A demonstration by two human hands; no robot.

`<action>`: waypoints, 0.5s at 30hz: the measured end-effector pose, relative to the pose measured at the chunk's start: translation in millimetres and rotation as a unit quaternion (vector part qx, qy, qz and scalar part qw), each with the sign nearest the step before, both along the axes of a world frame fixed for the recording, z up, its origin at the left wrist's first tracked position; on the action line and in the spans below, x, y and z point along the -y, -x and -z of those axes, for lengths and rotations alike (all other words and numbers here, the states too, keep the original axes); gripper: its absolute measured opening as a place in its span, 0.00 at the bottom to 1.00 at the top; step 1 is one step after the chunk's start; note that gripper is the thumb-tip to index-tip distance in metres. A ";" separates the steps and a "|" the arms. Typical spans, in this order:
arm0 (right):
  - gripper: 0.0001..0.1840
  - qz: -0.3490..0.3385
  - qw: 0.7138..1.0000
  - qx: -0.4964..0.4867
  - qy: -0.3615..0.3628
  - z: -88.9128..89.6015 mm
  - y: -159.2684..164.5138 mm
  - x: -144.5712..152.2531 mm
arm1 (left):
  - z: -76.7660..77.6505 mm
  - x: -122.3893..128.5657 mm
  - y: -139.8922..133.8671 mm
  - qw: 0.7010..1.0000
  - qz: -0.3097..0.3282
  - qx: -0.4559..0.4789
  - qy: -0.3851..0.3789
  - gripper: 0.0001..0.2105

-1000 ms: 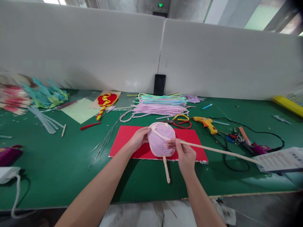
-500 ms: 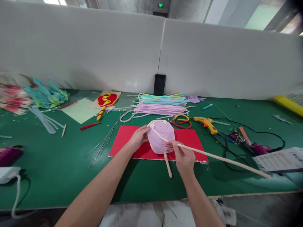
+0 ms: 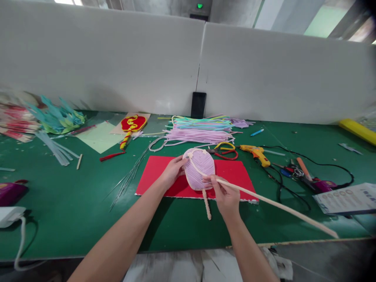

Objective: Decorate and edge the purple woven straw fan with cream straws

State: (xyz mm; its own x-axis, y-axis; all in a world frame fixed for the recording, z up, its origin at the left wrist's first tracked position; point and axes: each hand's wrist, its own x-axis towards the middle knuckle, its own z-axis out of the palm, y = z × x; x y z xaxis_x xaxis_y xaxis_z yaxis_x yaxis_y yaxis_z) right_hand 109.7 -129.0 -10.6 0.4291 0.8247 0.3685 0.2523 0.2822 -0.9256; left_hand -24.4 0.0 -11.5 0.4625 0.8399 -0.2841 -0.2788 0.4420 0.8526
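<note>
A small lilac fan [image 3: 199,166] made of pipe cleaners, with a cream rim and a twisted cream handle [image 3: 206,205], is held over a red board [image 3: 155,172]. My left hand [image 3: 174,170] is closed on the fan's left edge, thumb near a small cream flower shape at its upper left. From that flower a long cream pipe cleaner [image 3: 282,203] curves across the fan's face. My right hand [image 3: 225,192] pinches this strip at the fan's lower right, and its free end runs far out to the right.
Behind the board lie a pile of pastel pipe cleaners [image 3: 199,135], scissors [image 3: 225,151] and a yellow glue gun [image 3: 255,153] with a black cord. A red and yellow fan [image 3: 133,123] and thin wires [image 3: 131,176] lie left. A phone [image 3: 198,105] leans on the partition.
The fan has shifted slightly and its handle end has swung a little left. My right hand has moved slightly left, and the strip's free end has dropped lower.
</note>
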 end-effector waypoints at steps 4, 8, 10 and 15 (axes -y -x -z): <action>0.11 0.000 1.000 0.008 0.001 -1.2 -0.5 0.0 | 0.6 0.2 -1.0 1.000 0.009 -0.003 -0.021 0.19; 0.10 -0.015 1.000 0.020 0.001 -2.4 -0.4 0.3 | 1.4 0.8 -1.2 0.999 0.013 0.000 -0.036 0.18; 0.10 -0.030 0.999 0.026 -0.002 -2.8 0.1 0.7 | 2.1 0.8 -0.9 0.999 0.014 0.001 -0.041 0.17; 0.11 -0.059 0.998 0.018 0.004 -3.0 2.0 1.6 | 4.0 0.3 -0.4 0.999 0.012 0.003 -0.052 0.17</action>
State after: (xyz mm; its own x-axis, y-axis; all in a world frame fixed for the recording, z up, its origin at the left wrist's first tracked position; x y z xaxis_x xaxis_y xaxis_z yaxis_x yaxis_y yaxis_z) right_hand 107.8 -130.6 -7.6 0.3154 0.8719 0.3747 0.2504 0.3044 -0.9190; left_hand -24.0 -0.3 -15.5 0.4850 0.8530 -0.1930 -0.2747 0.3581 0.8924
